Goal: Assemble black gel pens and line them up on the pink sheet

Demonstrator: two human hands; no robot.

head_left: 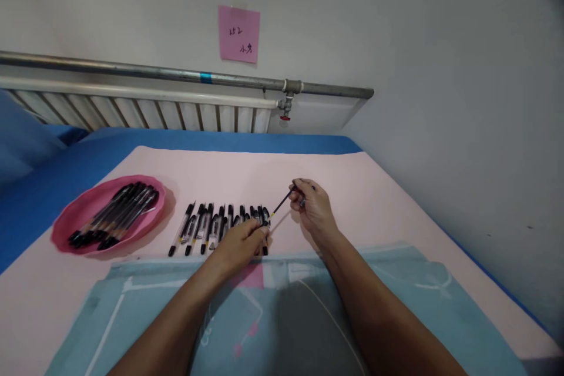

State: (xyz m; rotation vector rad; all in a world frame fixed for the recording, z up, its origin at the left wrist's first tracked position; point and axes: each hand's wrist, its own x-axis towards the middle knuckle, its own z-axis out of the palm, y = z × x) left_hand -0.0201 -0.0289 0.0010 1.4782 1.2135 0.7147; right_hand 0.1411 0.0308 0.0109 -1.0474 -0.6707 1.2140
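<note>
A thin dark pen refill with a yellow band near its lower end slants between my two hands. My right hand pinches its upper end above the table. At the lower end, the fingers of my left hand are closed, with a small dark piece showing at the fingertips; the rest of what they hold is hidden. Under and beside my left hand lies a row of clear pens with black ends, along with shorter clear and black parts. My left hand covers part of the row's right side.
A pink oval basket at the left holds a pile of black-ended pens. Teal patterned cloth covers the near side of the pale pink tabletop. Behind are a radiator, a metal pipe and a pink note.
</note>
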